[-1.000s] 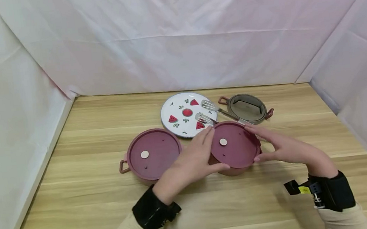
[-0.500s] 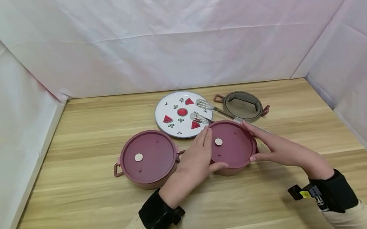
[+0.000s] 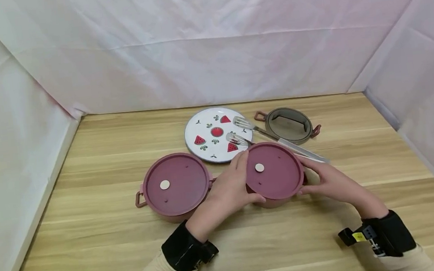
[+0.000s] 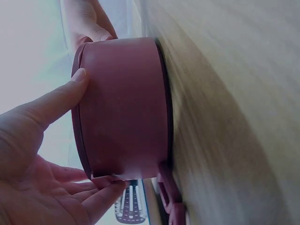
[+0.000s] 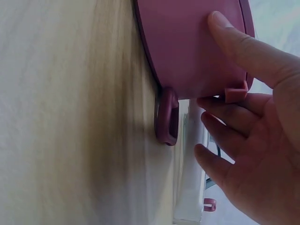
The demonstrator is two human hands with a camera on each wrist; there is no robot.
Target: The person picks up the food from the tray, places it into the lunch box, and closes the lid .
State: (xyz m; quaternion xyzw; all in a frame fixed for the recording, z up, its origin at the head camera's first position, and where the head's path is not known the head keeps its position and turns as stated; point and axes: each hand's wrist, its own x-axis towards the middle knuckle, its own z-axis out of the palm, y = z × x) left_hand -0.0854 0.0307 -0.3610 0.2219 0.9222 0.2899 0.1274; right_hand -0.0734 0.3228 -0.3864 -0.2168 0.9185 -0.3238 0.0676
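Two maroon lidded pots stand on the wooden table, a left pot [image 3: 178, 186] and a right pot [image 3: 274, 171], each with a pale round spot on its lid. My left hand [image 3: 228, 189] grips the right pot's left side, its thumb at the front near the rim and its fingers around the side. On the opposite side my right hand [image 3: 331, 185] holds the same pot, thumb on the wall and fingers reaching behind. The right wrist view shows the right thumb pressed on the pot wall [image 5: 187, 51], above a side handle [image 5: 167, 117]. The pot's base sits on the table.
Behind the pots lies a white plate [image 3: 204, 150] with a watermelon pattern. Two slotted utensils [image 3: 243, 123] rest over its right edge. A knife blade [image 3: 302, 149] lies behind the right pot, near a small grey-brown lidded pan [image 3: 288, 125]. White cloth walls [image 3: 209, 65] surround the table.
My right hand has lowered from the lid's rim to the right pot's side, and its fingertips have slipped behind it. The left hand has hardly moved. The head view has shifted slightly.
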